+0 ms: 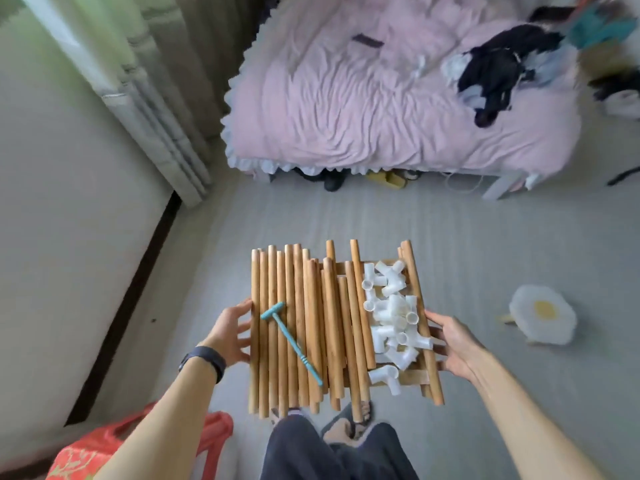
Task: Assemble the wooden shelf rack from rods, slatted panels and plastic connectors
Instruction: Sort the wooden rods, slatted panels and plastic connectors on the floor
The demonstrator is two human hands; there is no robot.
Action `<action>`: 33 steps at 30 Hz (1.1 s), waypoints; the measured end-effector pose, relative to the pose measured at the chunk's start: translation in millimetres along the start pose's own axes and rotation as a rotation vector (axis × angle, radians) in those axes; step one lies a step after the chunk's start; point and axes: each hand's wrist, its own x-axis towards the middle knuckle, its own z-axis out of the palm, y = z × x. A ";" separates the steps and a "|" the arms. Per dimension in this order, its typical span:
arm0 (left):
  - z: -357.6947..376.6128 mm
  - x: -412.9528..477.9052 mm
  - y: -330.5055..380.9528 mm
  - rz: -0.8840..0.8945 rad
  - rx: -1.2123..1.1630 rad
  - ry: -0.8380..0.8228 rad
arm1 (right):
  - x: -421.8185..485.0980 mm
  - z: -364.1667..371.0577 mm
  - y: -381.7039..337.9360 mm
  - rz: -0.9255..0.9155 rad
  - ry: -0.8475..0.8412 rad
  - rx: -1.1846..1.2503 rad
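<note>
Our left hand (232,332) and right hand (453,344) gripped the panel (412,377) by its side edges, fingers curled under; any tilt could roll loose rods (301,323) and connectors (394,317) off.

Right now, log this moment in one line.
phase: carrying parts | left hand, right hand: grip slatted panel sides | load: rods, connectors, teal mallet | joined: nothing
</note>
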 end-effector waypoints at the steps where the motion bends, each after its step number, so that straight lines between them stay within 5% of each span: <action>1: 31.5 -1.0 4.9 0.007 0.044 -0.017 | -0.9 -27.8 2.5 -0.003 0.020 0.045; 12: 357.7 12.2 35.5 -0.018 0.451 -0.290 | -5.8 -275.9 27.5 0.049 0.274 0.477; 21: 587.4 8.4 41.8 -0.041 0.494 -0.354 | 5.0 -456.3 -36.2 0.027 0.357 0.531; 33: 712.7 14.7 29.8 -0.036 0.188 -0.138 | 102.2 -617.1 -174.3 0.039 0.211 0.285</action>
